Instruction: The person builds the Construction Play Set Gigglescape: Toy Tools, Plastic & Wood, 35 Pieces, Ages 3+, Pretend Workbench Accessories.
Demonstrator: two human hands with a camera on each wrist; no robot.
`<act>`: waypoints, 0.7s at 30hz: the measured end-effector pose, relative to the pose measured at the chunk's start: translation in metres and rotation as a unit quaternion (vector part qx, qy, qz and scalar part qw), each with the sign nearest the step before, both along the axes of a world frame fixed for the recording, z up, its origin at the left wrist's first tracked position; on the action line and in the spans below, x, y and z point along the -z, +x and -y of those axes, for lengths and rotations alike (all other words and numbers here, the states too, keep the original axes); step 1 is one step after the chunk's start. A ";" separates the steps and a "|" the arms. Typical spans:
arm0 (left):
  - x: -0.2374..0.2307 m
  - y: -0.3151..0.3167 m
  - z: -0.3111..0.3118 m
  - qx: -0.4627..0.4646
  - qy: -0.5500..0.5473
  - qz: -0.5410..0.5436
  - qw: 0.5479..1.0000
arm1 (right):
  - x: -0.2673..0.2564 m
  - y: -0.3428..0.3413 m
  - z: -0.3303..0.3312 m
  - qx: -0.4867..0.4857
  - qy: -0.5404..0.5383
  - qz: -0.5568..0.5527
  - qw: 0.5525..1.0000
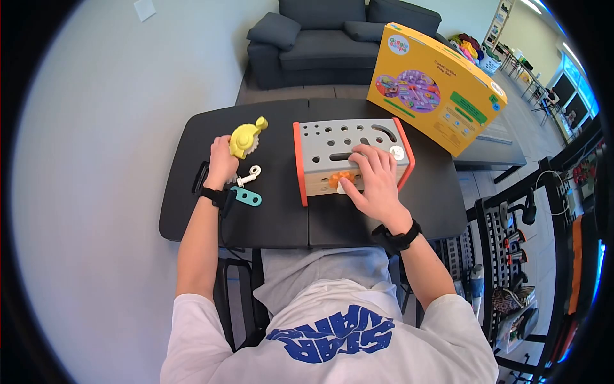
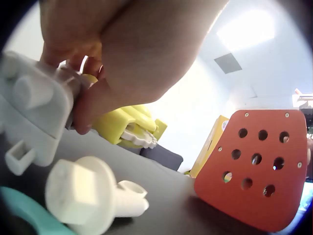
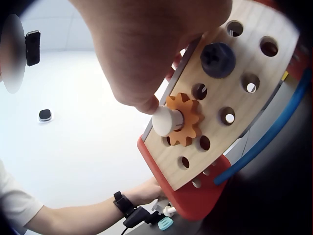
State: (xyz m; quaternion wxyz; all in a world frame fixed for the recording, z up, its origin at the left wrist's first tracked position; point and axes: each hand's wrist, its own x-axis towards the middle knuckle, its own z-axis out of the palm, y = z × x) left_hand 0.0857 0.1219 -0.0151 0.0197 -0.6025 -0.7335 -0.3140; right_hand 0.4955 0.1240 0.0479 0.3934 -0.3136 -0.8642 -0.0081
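Observation:
My left hand [image 1: 222,160] is at the table's left; in the left wrist view its thumb and fingers [image 2: 84,115] pinch a grey-white plastic piece [image 2: 32,93]. Just beyond it lies a yellow toy saw [image 1: 244,139]. A white bolt [image 1: 247,180] and a teal strip with holes [image 1: 247,196] are beside the wrist. My right hand [image 1: 376,182] rests on the grey top of the toy workbench [image 1: 348,165], fingers spread. Its thumb touches the white peg [image 3: 167,121], which stands in an orange gear [image 3: 188,117] on the wooden side panel.
Behind the workbench at the right stands a large yellow box [image 1: 441,83]. A dark blue screw [image 3: 218,60] sits in the wooden panel. A black object [image 1: 200,178] lies left of my left wrist. A shelf rack [image 1: 499,256] stands right of the table.

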 end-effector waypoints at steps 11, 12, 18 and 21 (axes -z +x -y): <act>-0.099 0.085 -0.005 0.130 0.054 0.202 0.969 | -0.001 0.004 0.003 -0.012 -0.023 0.016 1.000; -0.101 0.092 -0.007 0.130 0.054 0.203 0.969 | -0.001 0.005 0.003 -0.015 -0.026 0.015 0.999; -0.117 0.126 -0.009 0.214 0.113 0.242 0.940 | 0.001 0.007 0.004 -0.020 -0.032 0.017 0.999; -0.112 0.132 -0.015 0.228 0.137 0.216 0.940 | 0.002 0.007 0.003 -0.017 -0.030 0.017 0.999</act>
